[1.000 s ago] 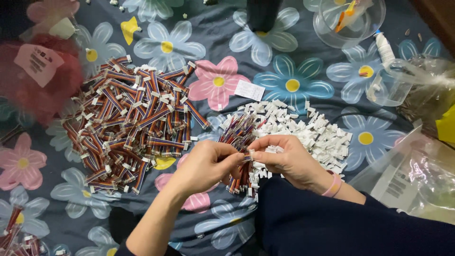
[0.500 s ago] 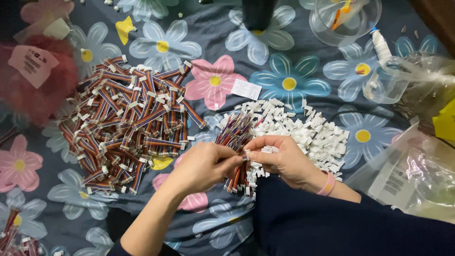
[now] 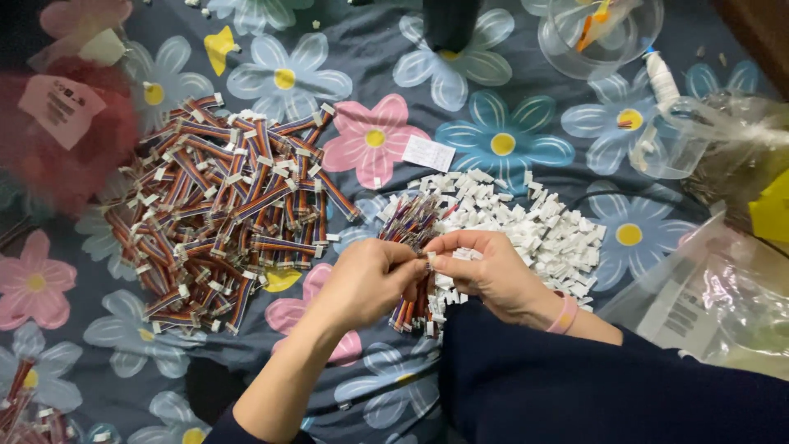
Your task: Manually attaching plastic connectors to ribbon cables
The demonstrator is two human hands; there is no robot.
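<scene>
My left hand [image 3: 362, 279] and my right hand [image 3: 485, 275] meet at the fingertips over a flowered cloth, pinching a small white plastic connector [image 3: 430, 258] and the end of a short striped ribbon cable. Under the hands lies a small bundle of striped ribbon cables [image 3: 408, 226], running from above the fingers to below the left palm. A heap of white connector housings [image 3: 534, 222] spreads just beyond my right hand. A pink band circles my right wrist.
A big pile of finished ribbon cables with white ends [image 3: 222, 205] lies to the left. Clear plastic bags [image 3: 715, 288] sit at the right, a clear round container [image 3: 600, 33] at the top, a red fuzzy bag with a label [image 3: 62, 131] at far left.
The hands stay together over the cable bundle; fingers shift slightly while working the connector. The view has drifted a little.
</scene>
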